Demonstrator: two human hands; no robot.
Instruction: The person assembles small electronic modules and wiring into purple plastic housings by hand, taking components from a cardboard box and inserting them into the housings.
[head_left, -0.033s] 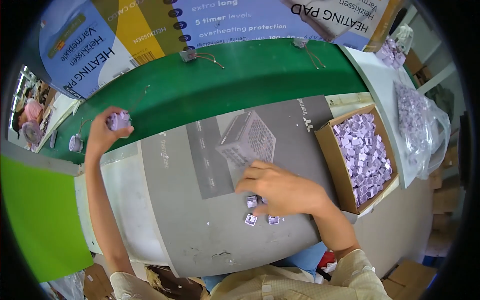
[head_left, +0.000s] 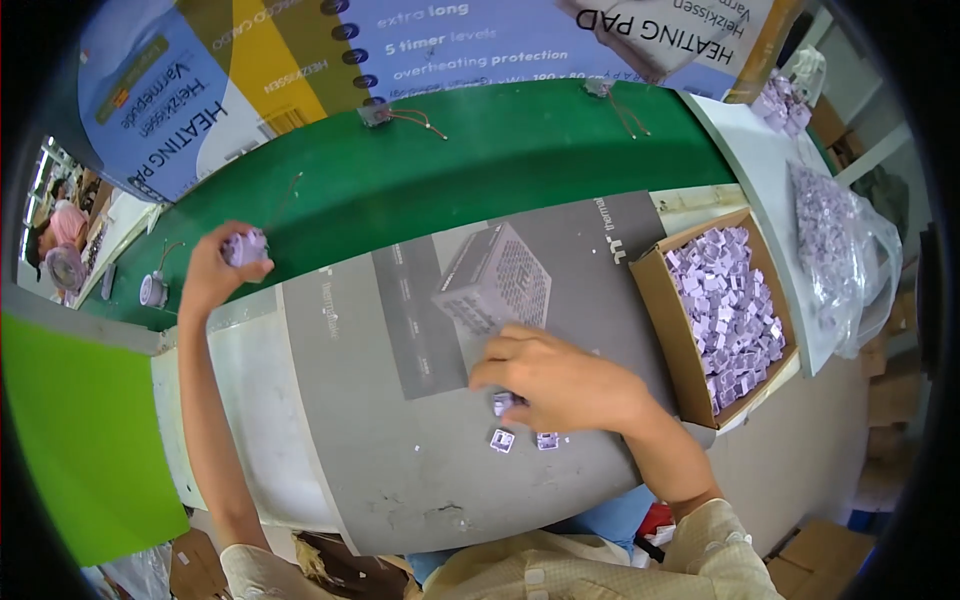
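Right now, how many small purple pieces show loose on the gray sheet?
3: an upper piece, partly covered by the right hand; a lower left piece; and a lower right piece. More may hide under the hand.

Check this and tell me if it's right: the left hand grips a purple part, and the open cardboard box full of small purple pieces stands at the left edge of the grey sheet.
Not quite: the box of purple pieces stands at the grey sheet's right edge, as the head view shows. The left hand does grip a purple part.
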